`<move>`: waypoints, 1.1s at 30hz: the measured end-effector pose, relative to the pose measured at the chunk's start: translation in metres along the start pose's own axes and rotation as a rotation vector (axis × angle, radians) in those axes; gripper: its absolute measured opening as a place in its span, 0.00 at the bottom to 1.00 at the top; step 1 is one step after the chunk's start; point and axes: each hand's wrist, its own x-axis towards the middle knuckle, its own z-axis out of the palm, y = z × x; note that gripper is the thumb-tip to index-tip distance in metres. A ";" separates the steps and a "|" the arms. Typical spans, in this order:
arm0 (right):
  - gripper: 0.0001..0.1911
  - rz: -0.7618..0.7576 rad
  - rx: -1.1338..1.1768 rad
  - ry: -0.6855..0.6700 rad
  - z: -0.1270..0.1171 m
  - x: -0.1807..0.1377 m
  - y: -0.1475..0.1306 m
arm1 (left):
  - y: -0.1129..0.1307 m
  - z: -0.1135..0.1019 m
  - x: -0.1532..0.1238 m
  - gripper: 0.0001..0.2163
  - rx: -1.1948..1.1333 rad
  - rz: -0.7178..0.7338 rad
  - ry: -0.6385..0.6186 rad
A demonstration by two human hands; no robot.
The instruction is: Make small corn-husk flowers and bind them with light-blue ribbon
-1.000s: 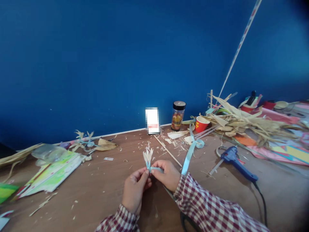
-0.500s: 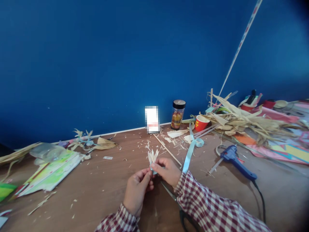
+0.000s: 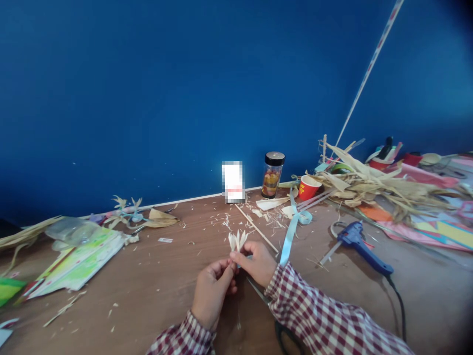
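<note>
Both hands pinch the base of a small corn-husk flower point(image 3: 237, 240), whose pale pointed petals fan upward. My left hand point(image 3: 212, 291) is closed on its lower end from the left. My right hand point(image 3: 256, 261) presses thumb and fingers against it just below the petals. A little light-blue ribbon shows between the fingers. Past my right wrist runs a longer light-blue ribbon point(image 3: 290, 236), ending in a loop on the table. Scissors point(image 3: 283, 335) lie partly hidden beneath my right forearm, blades pointing towards the hands.
A blue glue gun point(image 3: 365, 246) lies to the right, its cord trailing forward. Behind it spreads a heap of dry corn husks point(image 3: 354, 182). A lidded jar point(image 3: 272, 177) and a red paper cup point(image 3: 309, 187) stand near the wall. Painted paper point(image 3: 81, 264) lies left; scraps litter the table.
The flower has turned a little in my fingers and its petals look more spread, slightly further right. Both hands keep nearly the same place.
</note>
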 end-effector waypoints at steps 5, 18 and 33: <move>0.14 0.033 -0.033 0.056 0.002 -0.002 -0.002 | 0.002 0.002 -0.001 0.15 0.023 -0.027 0.017; 0.18 0.024 0.157 -0.155 -0.002 0.003 0.002 | 0.008 -0.004 0.001 0.14 -0.231 -0.059 0.039; 0.11 0.040 0.241 -0.154 -0.003 0.006 0.003 | 0.012 -0.004 -0.001 0.22 -0.159 -0.076 0.056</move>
